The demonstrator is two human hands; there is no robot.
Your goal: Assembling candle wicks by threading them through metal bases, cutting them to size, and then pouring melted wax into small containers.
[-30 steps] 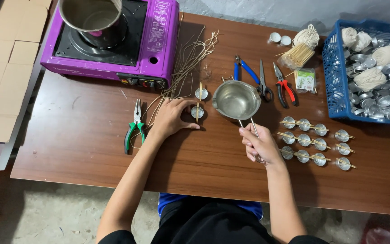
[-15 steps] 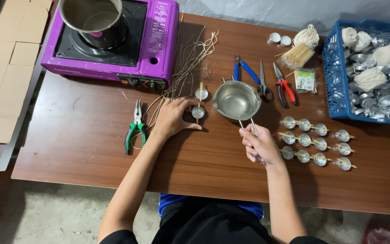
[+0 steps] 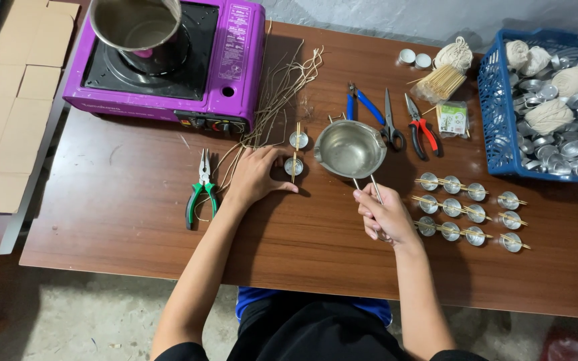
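Note:
My right hand (image 3: 384, 215) grips the wire handle of a small steel pouring pot (image 3: 349, 148) that rests on the wooden table (image 3: 135, 220). My left hand (image 3: 257, 175) lies on the table, its fingers curled around a small round metal cup (image 3: 294, 166) with a thin stick laid across it. A second such cup (image 3: 298, 139) sits just beyond it. To the right of my right hand lie rows of metal cups with sticks (image 3: 466, 210).
A purple portable stove (image 3: 225, 73) with a steel pot (image 3: 138, 23) stands back left. Green pliers (image 3: 201, 187), loose wicks (image 3: 282, 93), blue and red cutters, scissors (image 3: 390, 124), a stick bundle (image 3: 441, 81) and a blue basket (image 3: 493, 113) of cups and string lie around.

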